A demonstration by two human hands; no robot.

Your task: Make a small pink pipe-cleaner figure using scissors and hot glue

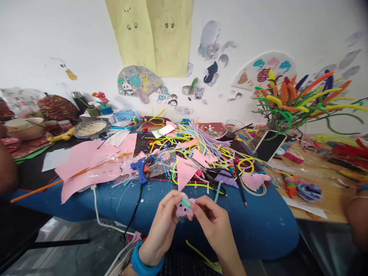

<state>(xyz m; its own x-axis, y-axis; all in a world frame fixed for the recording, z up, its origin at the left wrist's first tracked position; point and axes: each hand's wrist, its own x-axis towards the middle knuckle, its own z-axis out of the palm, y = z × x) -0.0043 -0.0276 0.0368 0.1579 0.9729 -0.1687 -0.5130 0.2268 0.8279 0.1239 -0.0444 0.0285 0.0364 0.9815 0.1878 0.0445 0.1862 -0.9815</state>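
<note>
Close to the table's front edge, my left hand (pixel 166 219) grips a small fuzzy pink figure (pixel 181 211) with dark googly eyes. Across its top lies a mint-green strip (pixel 186 202). My right hand (pixel 212 219) is closed, thumb and fingers pinching the figure's right side. A pale green pipe cleaner (pixel 218 191) sticks up just behind my right hand; whether that hand holds its lower end is hidden. Just beyond my hands lie a pointed piece of pink paper (pixel 184 173), black-handled scissors (pixel 220 174) and a black pencil (pixel 240 186).
A blue glue gun (pixel 140 168) rests left of centre, its black cord hanging over the blue table edge (pixel 258 222). Pink sheets (pixel 86 161) and heaped pipe cleaners (pixel 198 138) cover the middle. At right are a phone (pixel 270 146) and pipe-cleaner flowers (pixel 296 96). Other people's arms show at both sides.
</note>
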